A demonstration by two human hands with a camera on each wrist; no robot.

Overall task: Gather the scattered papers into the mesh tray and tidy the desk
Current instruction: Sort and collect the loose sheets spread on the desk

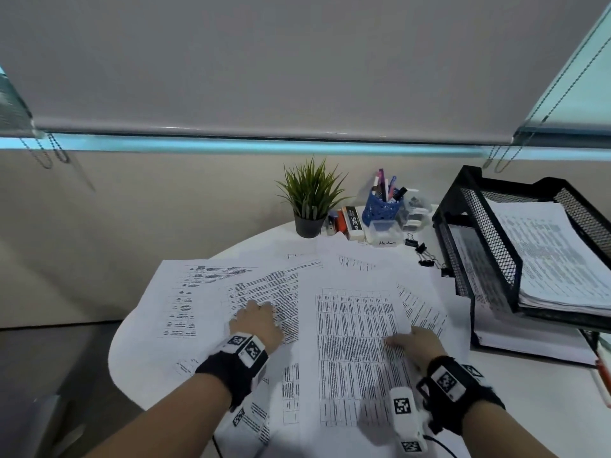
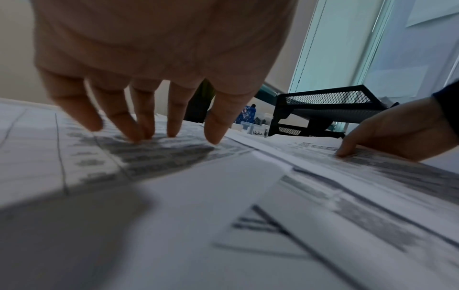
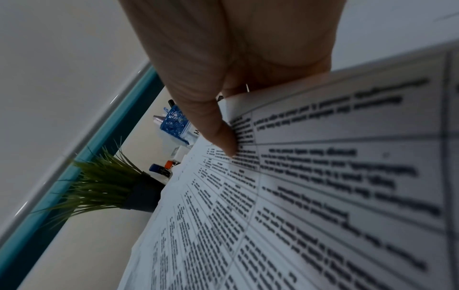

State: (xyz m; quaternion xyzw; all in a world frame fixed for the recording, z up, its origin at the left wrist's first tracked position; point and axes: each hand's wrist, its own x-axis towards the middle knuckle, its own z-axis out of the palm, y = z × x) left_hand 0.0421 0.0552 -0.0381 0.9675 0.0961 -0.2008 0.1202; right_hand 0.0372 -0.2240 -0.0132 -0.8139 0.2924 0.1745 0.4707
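1. Printed papers (image 1: 291,292) are lying fanned out and overlapping across the near half of the round white desk (image 1: 545,408), most of them covered in tables of small text.
2. The person's left hand (image 1: 258,322) is pressing down on a sheet left of centre; from the left wrist view, its fingertips (image 2: 139,135) are spread and touching the paper, gripping nothing.
3. The right hand (image 1: 415,342) is lifting the right edge of a dense table sheet (image 1: 357,352). The thumb (image 3: 221,133) is lying on top of the page and the other fingers are disappearing under the raised edge, so it is pinching that sheet.
4. The black mesh tray (image 1: 486,259) is standing at the right of the desk, a stacked rack, its upper tier already holding a thick pile of printed pages (image 1: 555,259).
5. Black binder clips (image 1: 423,252) are lying just left of the tray.
6. At the far edge, a potted green plant (image 1: 309,200) is standing beside a blue pen holder (image 1: 380,206) full of pens, with small boxes (image 1: 352,223) sitting between them.
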